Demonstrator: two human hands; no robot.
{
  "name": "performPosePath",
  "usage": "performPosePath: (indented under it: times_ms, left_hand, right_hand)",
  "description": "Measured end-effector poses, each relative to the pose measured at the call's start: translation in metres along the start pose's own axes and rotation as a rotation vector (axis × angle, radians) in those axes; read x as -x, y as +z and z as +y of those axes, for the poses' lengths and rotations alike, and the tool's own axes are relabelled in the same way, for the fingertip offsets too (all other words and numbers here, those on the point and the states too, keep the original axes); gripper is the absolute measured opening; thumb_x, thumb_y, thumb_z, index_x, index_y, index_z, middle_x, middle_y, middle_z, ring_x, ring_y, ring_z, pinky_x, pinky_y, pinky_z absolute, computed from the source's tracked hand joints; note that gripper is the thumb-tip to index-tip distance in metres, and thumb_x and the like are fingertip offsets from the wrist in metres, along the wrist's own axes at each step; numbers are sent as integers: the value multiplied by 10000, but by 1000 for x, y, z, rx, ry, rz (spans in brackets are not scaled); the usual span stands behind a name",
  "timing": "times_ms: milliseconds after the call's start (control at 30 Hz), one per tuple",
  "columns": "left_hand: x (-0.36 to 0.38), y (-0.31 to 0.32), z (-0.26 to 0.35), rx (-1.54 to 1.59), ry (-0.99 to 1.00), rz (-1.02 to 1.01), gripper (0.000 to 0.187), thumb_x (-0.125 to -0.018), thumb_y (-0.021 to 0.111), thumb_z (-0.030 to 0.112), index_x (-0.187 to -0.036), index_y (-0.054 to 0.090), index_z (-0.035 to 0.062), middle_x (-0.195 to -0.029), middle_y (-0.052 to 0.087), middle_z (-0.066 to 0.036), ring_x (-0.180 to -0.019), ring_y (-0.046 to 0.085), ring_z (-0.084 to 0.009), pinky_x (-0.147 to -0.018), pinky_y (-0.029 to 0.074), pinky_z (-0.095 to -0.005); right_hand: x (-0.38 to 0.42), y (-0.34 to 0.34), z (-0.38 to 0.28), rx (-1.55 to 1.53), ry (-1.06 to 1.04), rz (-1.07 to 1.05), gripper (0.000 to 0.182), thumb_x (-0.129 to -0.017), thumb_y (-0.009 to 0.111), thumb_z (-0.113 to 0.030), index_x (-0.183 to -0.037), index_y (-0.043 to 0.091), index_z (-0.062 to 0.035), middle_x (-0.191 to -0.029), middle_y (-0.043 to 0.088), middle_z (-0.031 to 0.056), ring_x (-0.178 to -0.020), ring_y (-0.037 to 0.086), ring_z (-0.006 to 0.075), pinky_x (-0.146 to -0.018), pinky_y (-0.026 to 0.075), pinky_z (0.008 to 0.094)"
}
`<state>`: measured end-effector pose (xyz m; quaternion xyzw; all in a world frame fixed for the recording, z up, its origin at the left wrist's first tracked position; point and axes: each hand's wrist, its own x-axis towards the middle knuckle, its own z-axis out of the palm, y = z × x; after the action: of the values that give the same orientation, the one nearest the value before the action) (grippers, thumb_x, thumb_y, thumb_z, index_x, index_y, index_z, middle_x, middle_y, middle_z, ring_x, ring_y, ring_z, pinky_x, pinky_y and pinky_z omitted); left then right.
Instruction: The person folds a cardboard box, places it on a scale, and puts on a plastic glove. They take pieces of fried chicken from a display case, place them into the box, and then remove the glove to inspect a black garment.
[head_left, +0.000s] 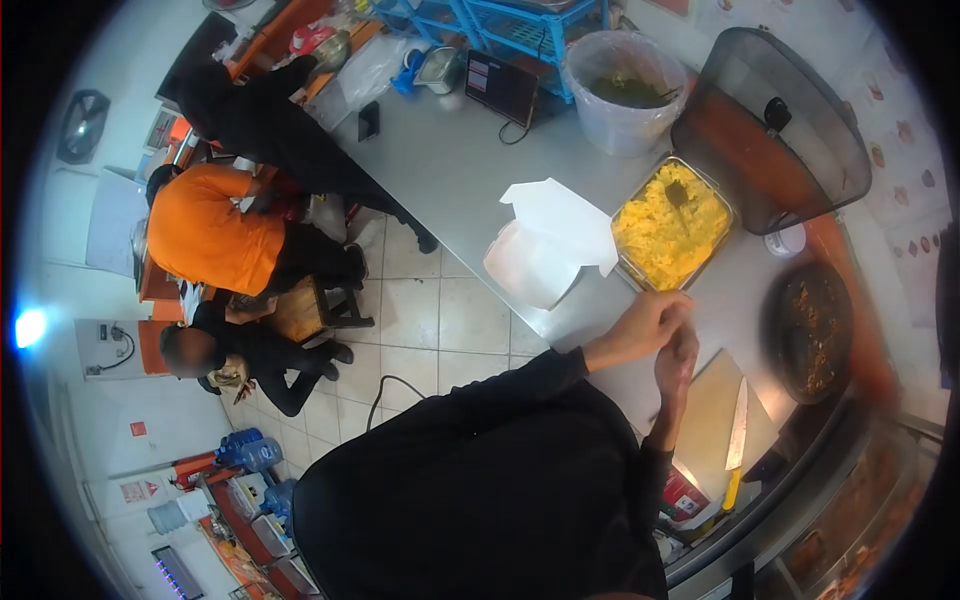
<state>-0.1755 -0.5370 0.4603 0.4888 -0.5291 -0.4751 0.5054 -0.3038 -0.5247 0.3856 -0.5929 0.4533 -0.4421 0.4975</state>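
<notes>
My left hand (pixel 640 328) and my right hand (pixel 677 364) are close together over the metal counter, fingers curled in and appearing to touch. Whatever they may hold between them is hidden. Just beyond them, a metal tray (pixel 622 262) is full of chopped yellow food (pixel 668 240) with a dark spoon (pixel 678 195) stuck in it. To the left, a white takeaway box (pixel 545 245) stands with its lid raised. Below my right hand is a cutting board (pixel 710 415) carrying a knife (pixel 737 435) with a yellow handle.
A round dark pan (pixel 808 335) of cooked food sits at the right. Behind the tray are a mesh cover (pixel 770 130) and a lined bucket (pixel 625 95) of greens. A tablet (pixel 500 90) and phone (pixel 369 121) lie farther back. Several people, one in an orange shirt (pixel 210 230), are at left.
</notes>
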Motion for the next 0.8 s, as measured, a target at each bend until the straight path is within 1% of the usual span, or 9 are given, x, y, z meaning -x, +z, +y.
performPosePath:
  times_ms: [67, 100, 167, 233, 300, 433, 533, 633, 800]
  left_hand:
    - [3, 0, 1, -141, 104, -100, 227, -877, 519, 61, -1096, 569, 30, -844, 645, -162, -684, 626, -233, -643, 486, -319]
    - [4, 3, 0, -142, 110, -98, 227, -877, 519, 61, -1096, 569, 30, -844, 645, -162, -684, 626, -233, -643, 486, -319]
    - [11, 10, -4, -246, 139, -144, 296, -854, 511, 38, -1150, 514, 54, -821, 626, -199, -691, 622, -321, -626, 484, -370]
    - [15, 14, 0, -292, 62, -192, 315, -831, 509, 18, -1142, 482, 62, -800, 622, -205, -709, 610, -367, -614, 475, -407]
    - [16, 21, -2, -206, 82, -143, 232, -837, 514, 28, -1067, 503, 54, -758, 612, -200, -689, 611, -364, -598, 466, -413]
    - [10, 27, -14, -203, 167, -126, 202, -844, 525, 40, -1045, 505, 52, -749, 611, -191, -685, 611, -363, -603, 468, -407]
    - [11, 36, -28, -150, 116, -221, 150, -860, 536, 61, -1008, 522, 45, -755, 610, -181, -691, 610, -363, -593, 464, -402]
    - [15, 53, -34, -182, 166, -212, 75, -881, 549, 81, -946, 549, 42, -733, 612, -164, -618, 609, -293, -549, 457, -347]
    - [11, 72, -24, -217, 153, -388, 63, -883, 568, 82, -911, 556, 27, -658, 596, -131, -498, 548, -190, -485, 419, -288]
  right_hand:
    - [-10, -5, 11, -792, 54, -116, 547, -969, 411, -222, -1413, 188, 6, -1401, 351, 170, -1271, 386, 273, -1058, 303, 349]
    - [-17, -7, 3, -790, 49, -119, 547, -969, 411, -222, -1413, 188, 6, -1401, 351, 170, -1271, 386, 273, -1058, 303, 349]
    - [-31, -9, -26, -495, 145, 318, 543, -979, 383, -230, -1409, 174, 28, -1430, 303, 161, -1310, 331, 258, -1079, 277, 362]
    - [-36, -15, -29, -612, 139, 311, 534, -984, 366, -216, -1415, 160, 23, -1459, 256, 147, -1345, 273, 232, -1091, 248, 358]
    - [-43, -10, -49, -416, 339, 559, 523, -982, 376, -203, -1407, 178, 30, -1444, 281, 119, -1340, 269, 200, -1086, 244, 341]
    - [-34, -31, 31, -503, 367, 408, 513, -976, 402, -206, -1392, 219, 32, -1409, 312, 112, -1322, 275, 194, -1087, 227, 330]
    - [-38, -39, 64, -147, 110, 576, 495, -972, 418, -233, -1368, 278, 29, -1350, 364, 100, -1280, 321, 193, -1082, 233, 328]
    - [-37, -83, 90, -1469, 273, 740, 524, -981, 383, -247, -1390, 234, 44, -1456, 256, 146, -1347, 242, 224, -1110, 191, 350]
    - [-36, -101, 92, -1365, -35, 710, 626, -934, 453, -335, -1406, 221, 4, -1466, 242, 151, -1357, 225, 241, -1109, 196, 357]
